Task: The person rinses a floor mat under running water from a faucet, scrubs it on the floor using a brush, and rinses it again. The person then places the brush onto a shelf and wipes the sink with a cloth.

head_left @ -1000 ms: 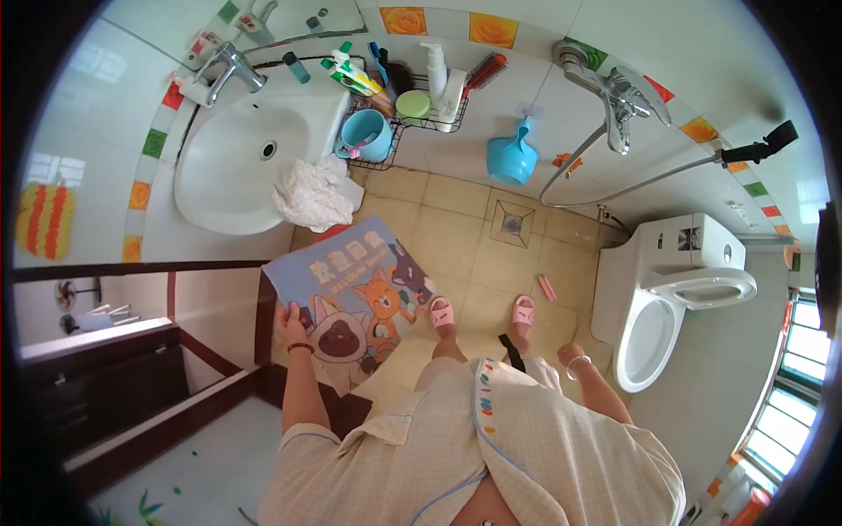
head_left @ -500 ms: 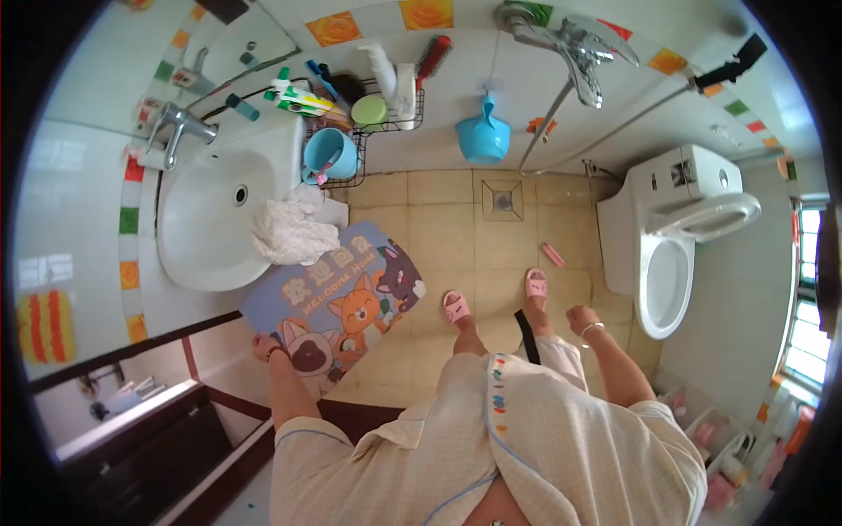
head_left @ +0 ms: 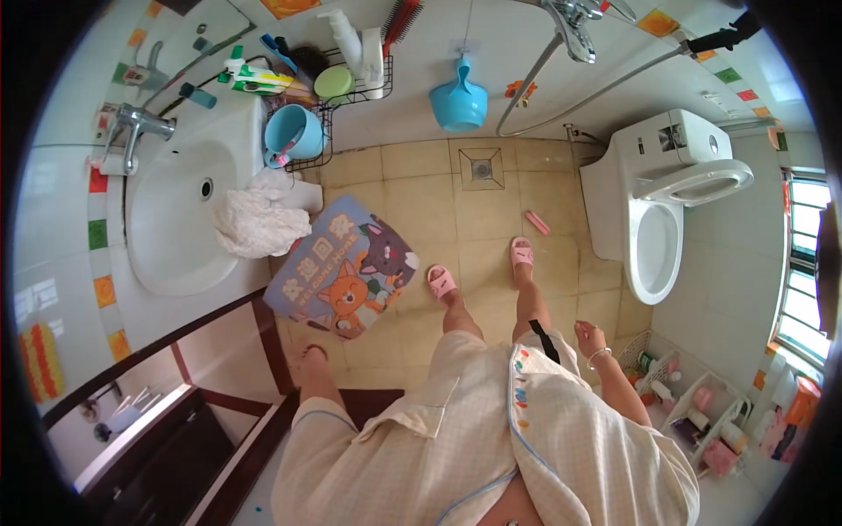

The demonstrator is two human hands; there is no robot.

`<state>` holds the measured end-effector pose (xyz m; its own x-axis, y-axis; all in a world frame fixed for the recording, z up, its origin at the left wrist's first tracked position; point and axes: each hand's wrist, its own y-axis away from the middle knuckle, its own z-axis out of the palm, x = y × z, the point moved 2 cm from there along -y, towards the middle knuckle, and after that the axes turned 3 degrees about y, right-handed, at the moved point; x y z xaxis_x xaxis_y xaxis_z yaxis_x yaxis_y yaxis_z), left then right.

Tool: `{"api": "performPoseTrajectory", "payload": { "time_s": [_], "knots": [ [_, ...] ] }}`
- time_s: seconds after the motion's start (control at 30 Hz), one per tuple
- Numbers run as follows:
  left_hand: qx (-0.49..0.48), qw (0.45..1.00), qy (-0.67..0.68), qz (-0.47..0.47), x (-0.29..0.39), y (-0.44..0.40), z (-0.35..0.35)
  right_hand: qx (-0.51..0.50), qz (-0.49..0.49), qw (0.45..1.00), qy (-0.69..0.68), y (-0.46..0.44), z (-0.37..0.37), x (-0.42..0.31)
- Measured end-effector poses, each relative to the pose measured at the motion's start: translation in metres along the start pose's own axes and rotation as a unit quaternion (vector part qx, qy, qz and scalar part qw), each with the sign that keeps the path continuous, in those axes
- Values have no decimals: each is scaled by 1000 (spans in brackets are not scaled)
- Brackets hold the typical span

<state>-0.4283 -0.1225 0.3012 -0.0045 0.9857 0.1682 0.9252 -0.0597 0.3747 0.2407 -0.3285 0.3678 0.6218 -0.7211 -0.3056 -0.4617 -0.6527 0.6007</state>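
Note:
A blue-grey floor mat (head_left: 298,267) with cartoon cats and "WELCOME HOME" lettering is below the sink, over the tiled floor; I cannot tell whether it lies fully flat. Just below the mat's near edge is my left hand (head_left: 307,344), smeared by motion, with a dark red band on its wrist. A gap seems to separate that hand from the mat, and its fingers are unclear. On the right, beside my shorts, my right hand (head_left: 591,336) hangs with loosely curled fingers and nothing in them. A bracelet circles that wrist.
White cloth (head_left: 259,219) hangs over the rim of the sink (head_left: 145,237). A wire rack (head_left: 326,149) carries a blue cup (head_left: 294,131) and toiletries. A toilet (head_left: 653,254) stands right, its lid raised. Pink slippers (head_left: 442,282) are on my feet. A blue dipper (head_left: 459,105) hangs on the wall.
The mat's near-left part has swung down and away from my left hand, which has moved down and right in view. My right hand's fist has loosened. The whole view has shifted slightly.

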Motion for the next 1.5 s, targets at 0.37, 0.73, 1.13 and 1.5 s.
{"api": "performPoseTrajectory", "payload": {
  "time_s": [0.37, 0.73, 1.13, 1.5],
  "knots": [
    [-259, 906, 30, 334, -61, 96, 115, -29, 53, 997, 52, -39, 20, 87],
    [-357, 882, -210, 224, -140, 255, 136, -129, 89, 988, 9, -132, 5, 221],
    [-345, 497, -622, 497, -122, 499, 217, -122, 91, 988, -15, -352, 87, 229],
    [-438, 485, -653, 383, -80, 454, 276, -92, 135, 980, 113, -550, 215, 143]
  ]
}}
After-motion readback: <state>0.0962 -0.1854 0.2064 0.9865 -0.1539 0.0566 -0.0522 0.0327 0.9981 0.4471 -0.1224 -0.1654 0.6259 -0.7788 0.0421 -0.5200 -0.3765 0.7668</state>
